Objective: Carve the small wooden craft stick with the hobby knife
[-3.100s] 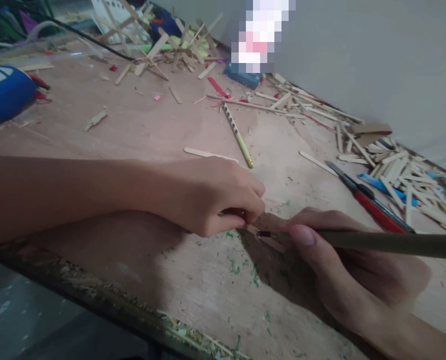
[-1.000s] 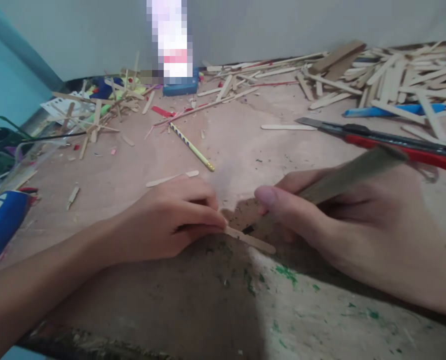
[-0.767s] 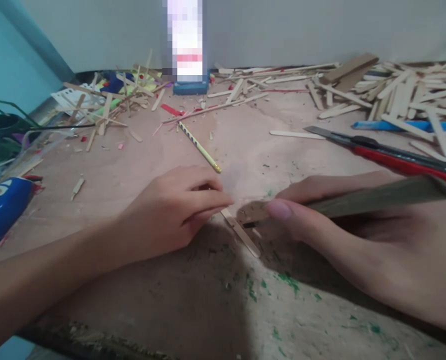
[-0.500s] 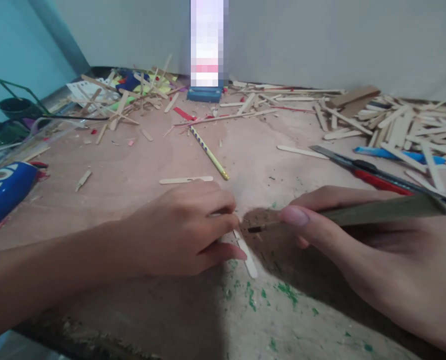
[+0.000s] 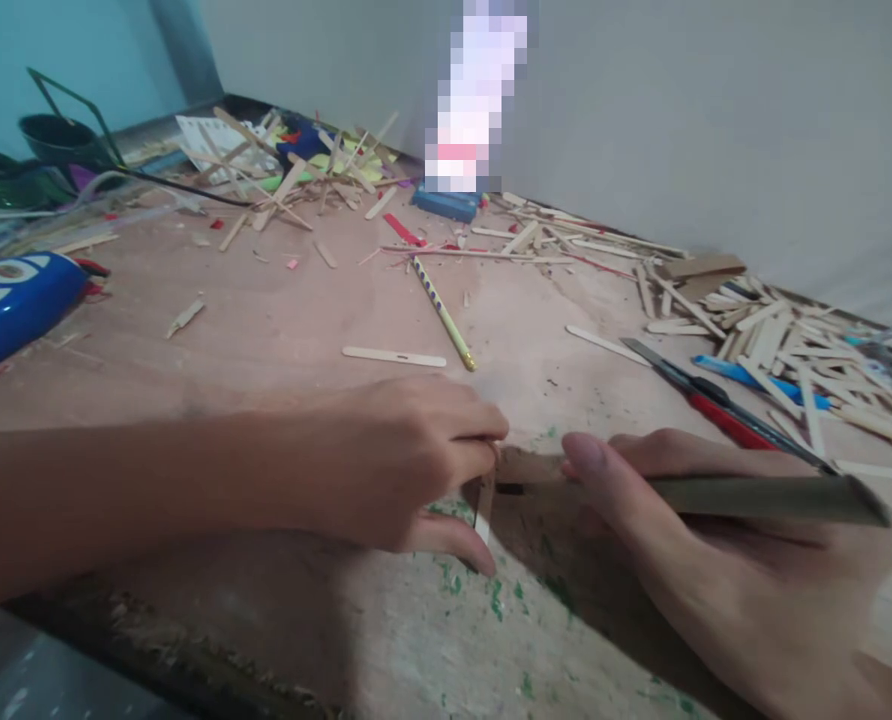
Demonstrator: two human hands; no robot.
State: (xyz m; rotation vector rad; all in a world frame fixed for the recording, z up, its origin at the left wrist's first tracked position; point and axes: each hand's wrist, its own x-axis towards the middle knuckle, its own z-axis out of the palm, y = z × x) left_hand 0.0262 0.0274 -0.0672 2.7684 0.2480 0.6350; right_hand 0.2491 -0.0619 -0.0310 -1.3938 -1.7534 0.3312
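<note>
L hand [image 5: 408,455] clamped on thin craft stick [image 5: 485,505] nr centre of table [image 5: 281,310], R hand [image 5: 716,580] closed round tool [image 5: 761,497] w/ tip just right of stick, which is prob. light, stiff, splittable, so best held by its ends.

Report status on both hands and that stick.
Left hand holds stick. Right hand grips tool, pointed at stick, contact unclear. Red cutter lies just beyond right hand.

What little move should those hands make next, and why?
Perhaps press the tool lightly to the stick: the right hand holds it with the tip right beside the stick, which the left hand is holding.
</note>
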